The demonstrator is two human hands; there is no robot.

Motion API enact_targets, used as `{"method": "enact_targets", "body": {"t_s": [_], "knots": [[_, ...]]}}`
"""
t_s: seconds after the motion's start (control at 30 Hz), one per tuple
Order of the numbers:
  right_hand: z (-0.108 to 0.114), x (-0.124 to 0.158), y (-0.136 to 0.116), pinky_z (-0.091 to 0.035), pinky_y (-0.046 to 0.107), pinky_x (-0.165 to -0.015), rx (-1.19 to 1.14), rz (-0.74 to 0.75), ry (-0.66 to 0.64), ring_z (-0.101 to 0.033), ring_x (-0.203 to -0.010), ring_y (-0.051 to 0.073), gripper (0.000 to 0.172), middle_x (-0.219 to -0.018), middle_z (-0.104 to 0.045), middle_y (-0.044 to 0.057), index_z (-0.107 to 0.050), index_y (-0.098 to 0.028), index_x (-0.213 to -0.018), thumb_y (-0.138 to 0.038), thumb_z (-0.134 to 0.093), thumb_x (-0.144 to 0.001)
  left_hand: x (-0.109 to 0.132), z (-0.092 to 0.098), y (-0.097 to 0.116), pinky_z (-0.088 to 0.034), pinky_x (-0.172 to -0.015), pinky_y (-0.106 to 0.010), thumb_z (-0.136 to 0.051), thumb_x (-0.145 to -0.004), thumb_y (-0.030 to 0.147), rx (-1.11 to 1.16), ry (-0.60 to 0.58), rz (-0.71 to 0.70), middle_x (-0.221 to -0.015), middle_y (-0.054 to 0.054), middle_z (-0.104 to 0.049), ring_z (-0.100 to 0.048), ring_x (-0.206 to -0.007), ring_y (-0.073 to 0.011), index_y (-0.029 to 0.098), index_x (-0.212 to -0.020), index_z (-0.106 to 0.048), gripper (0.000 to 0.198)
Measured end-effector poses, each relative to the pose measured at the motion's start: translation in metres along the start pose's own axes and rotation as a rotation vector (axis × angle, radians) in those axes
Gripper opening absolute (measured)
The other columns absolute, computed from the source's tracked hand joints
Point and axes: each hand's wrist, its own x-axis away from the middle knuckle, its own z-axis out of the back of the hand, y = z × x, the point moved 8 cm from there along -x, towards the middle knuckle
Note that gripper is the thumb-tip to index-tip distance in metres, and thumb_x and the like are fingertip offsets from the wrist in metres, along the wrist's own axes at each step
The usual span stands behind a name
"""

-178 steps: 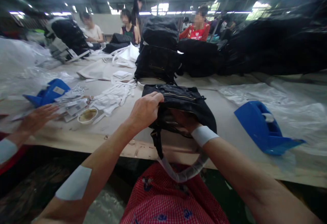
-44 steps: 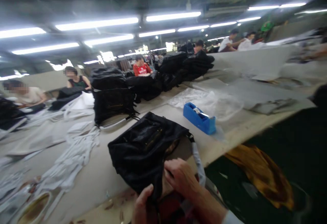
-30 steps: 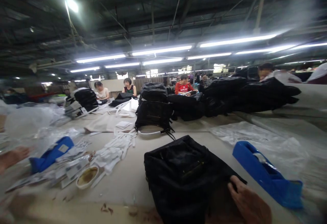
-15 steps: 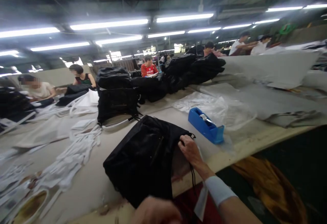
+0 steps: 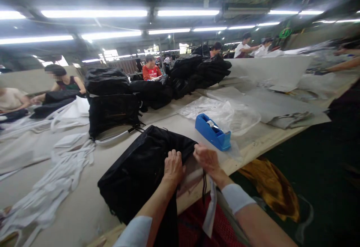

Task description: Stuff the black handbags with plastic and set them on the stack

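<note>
A black bag (image 5: 140, 168) lies on the long beige table (image 5: 250, 143) right in front of me. My left hand (image 5: 173, 167) rests on its near right part, fingers curled onto the fabric. My right hand (image 5: 206, 158) grips the bag's right edge, fingers bent over it. A thin black cord and a wrapped white strap (image 5: 210, 211) hang from the bag over the table edge by my right wrist. Both my wrists wear white bands.
A blue tape dispenser (image 5: 213, 131) stands just right of the bag beside clear plastic sheets (image 5: 225, 112). Stacked black bags (image 5: 111, 102) sit behind, white straps (image 5: 53, 187) lie to the left. Several people sit across the table. A yellow-brown cloth (image 5: 270, 187) lies on the dark floor.
My left hand has come up from the bottom edge onto the bag beside my right hand. The view has swung a little to the right.
</note>
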Motion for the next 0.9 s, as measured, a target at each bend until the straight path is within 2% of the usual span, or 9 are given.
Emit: {"method": "enact_targets", "body": {"t_s": [0.13,0.33,0.43,0.53,0.6,0.7,0.77,0.8,0.9], "knots": [[-0.002,-0.022,0.034,-0.029,0.032,-0.067,0.126,-0.071,-0.009,-0.054,-0.085,0.021,0.017,-0.09,-0.061,0.01,-0.064,-0.016,-0.084,-0.017,-0.049,-0.093,0.001,-0.004,0.003,-0.045,-0.09,-0.04,-0.061,-0.082,0.024,0.016,0.01,-0.016,-0.114,-0.016,-0.053,-0.048,-0.111,-0.0309,0.012,-0.108,-0.054,0.029],[-0.01,-0.024,0.038,-0.036,0.028,-0.075,0.062,-0.047,0.018,-0.051,-0.094,0.022,0.018,-0.103,-0.059,0.012,-0.067,-0.014,-0.088,-0.018,-0.05,-0.092,0.017,0.003,0.003,-0.045,-0.095,-0.039,-0.052,-0.083,0.013,0.047,-0.038,-0.108,-0.113,-0.016,-0.058,-0.052,-0.109,-0.0286,0.01,-0.107,-0.059,0.026],[-0.007,-0.023,0.043,-0.038,0.028,-0.086,0.001,-0.019,0.023,-0.052,-0.101,0.022,0.017,-0.12,-0.056,0.015,-0.07,-0.012,-0.09,-0.019,-0.055,-0.09,0.062,0.026,-0.005,-0.036,-0.111,-0.04,-0.053,-0.087,0.02,0.173,-0.022,-0.291,-0.131,-0.017,-0.055,-0.047,-0.125,-0.0276,0.01,-0.121,-0.057,0.036],[-0.003,-0.026,0.042,-0.036,0.03,-0.095,0.006,0.091,-0.022,-0.049,-0.113,0.025,0.014,-0.13,-0.053,0.017,-0.071,-0.012,-0.087,-0.018,-0.058,-0.086,0.135,0.044,-0.026,-0.018,-0.121,-0.05,-0.049,-0.084,0.013,0.186,0.067,-0.396,-0.152,-0.014,-0.039,-0.028,-0.144,-0.0279,0.015,-0.139,-0.047,0.055],[-0.006,-0.029,0.043,-0.037,0.028,-0.09,-0.003,0.125,-0.151,-0.054,-0.105,0.023,0.017,-0.115,-0.062,0.016,-0.07,-0.011,-0.086,-0.016,-0.054,-0.088,0.186,0.034,-0.038,-0.013,-0.121,-0.054,-0.048,-0.072,0.004,0.124,0.067,-0.398,-0.159,-0.012,-0.027,-0.019,-0.148,-0.028,0.018,-0.148,-0.036,0.078],[-0.005,-0.034,0.043,-0.038,0.024,-0.075,-0.032,0.111,-0.316,-0.057,-0.081,0.017,0.023,-0.087,-0.066,0.011,-0.069,-0.009,-0.086,-0.015,-0.048,-0.092,0.24,-0.004,-0.042,-0.008,-0.12,-0.057,-0.049,-0.062,-0.001,-0.038,0.048,-0.372,-0.162,-0.008,-0.018,-0.016,-0.149,-0.0299,0.027,-0.154,-0.025,0.098],[0.008,-0.041,0.038,-0.036,0.023,-0.069,-0.037,0.118,-0.334,-0.055,-0.074,0.015,0.024,-0.082,-0.066,0.009,-0.069,-0.009,-0.085,-0.015,-0.047,-0.092,0.251,-0.016,-0.042,-0.004,-0.12,-0.057,-0.049,-0.065,-0.003,-0.127,0.158,-0.344,-0.161,-0.006,-0.023,-0.015,-0.149,-0.0298,0.03,-0.152,-0.029,0.096],[0.018,-0.047,0.033,-0.035,0.023,-0.067,-0.039,0.133,-0.332,-0.054,-0.072,0.014,0.023,-0.08,-0.065,0.009,-0.068,-0.009,-0.084,-0.015,-0.047,-0.092,0.25,-0.013,-0.044,-0.003,-0.12,-0.057,-0.048,-0.068,-0.003,-0.144,0.237,-0.324,-0.159,-0.007,-0.028,-0.015,-0.149,-0.0296,0.029,-0.151,-0.033,0.091],[0.065,-0.071,0.012,-0.034,0.023,-0.064,-0.051,0.192,-0.283,-0.052,-0.069,0.014,0.023,-0.076,-0.064,0.007,-0.069,-0.01,-0.083,-0.017,-0.048,-0.09,0.228,0.026,-0.064,-0.01,-0.12,-0.056,-0.043,-0.078,0.001,-0.039,0.447,-0.297,-0.147,-0.008,-0.048,-0.029,-0.145,-0.0284,0.024,-0.139,-0.051,0.066]]}}
